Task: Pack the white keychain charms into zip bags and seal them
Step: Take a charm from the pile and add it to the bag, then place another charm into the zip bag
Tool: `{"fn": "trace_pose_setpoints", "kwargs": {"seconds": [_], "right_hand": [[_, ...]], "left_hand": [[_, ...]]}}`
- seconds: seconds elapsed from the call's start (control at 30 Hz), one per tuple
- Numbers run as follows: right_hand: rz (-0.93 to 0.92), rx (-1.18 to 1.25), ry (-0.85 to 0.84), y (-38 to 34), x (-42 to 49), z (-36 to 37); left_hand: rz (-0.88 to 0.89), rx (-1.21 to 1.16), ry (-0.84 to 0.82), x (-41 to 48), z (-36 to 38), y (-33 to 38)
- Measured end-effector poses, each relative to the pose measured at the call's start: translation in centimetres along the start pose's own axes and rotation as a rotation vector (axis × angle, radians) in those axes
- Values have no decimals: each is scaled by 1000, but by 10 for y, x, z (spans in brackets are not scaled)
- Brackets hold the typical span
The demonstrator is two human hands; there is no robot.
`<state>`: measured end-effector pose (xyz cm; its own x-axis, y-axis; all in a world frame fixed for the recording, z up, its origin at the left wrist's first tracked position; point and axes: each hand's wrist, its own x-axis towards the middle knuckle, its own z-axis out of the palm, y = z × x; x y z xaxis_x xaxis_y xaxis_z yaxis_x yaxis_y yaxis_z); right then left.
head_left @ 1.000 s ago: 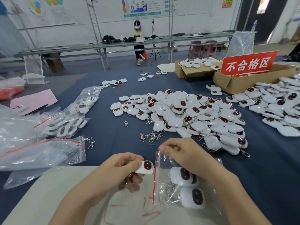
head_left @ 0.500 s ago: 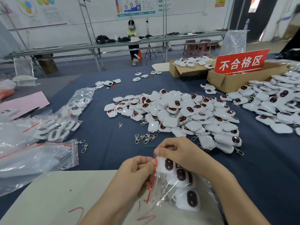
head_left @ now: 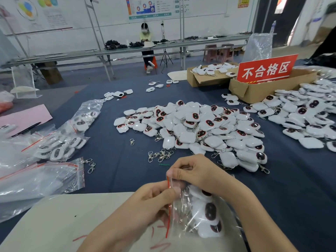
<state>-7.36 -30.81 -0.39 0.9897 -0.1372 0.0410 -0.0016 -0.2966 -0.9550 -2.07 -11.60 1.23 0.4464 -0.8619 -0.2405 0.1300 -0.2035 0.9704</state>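
Head view: left hand (head_left: 145, 206), right hand (head_left: 198, 173) apparently pinch zip bag (head_left: 180, 212) along red edge.

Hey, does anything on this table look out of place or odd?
Yes: a cluster of loose silver metal clasps lies on the dark blue tablecloth before the pile of white keychain charms, apparently attached to none.

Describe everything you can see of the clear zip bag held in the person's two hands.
The clear plastic zip bag is thin, crinkled and glossy, with a red seal strip along its mouth, turned leftward. Several white keychain charms with dark oval faces and metal clips fill it. The left hand pinches the strip; the right hand pinches its far end. It rests partly on a pale board.
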Motion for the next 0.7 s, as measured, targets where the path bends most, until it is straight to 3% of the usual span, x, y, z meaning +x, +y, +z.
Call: {"fn": "trace_pose_setpoints", "kwargs": {"seconds": [0.2, 0.37, 0.47, 0.6, 0.7], "right_hand": [[-6, -46, -37, -3, -4, -1], [-13, 98, 81, -10, -2, -4], [36, 267, 319, -5, 5, -11], [207, 628, 568, 3, 8, -16], [229, 667, 620, 8, 11, -15]], "left_hand": [[-79, -11, -11, -2, -10, 0], [36, 94, 383, 7, -20, -6], [218, 399, 607, 16, -24, -19], [280, 760, 638, 48, -23, -31], [355, 1062, 647, 81, -22, -27]]}}
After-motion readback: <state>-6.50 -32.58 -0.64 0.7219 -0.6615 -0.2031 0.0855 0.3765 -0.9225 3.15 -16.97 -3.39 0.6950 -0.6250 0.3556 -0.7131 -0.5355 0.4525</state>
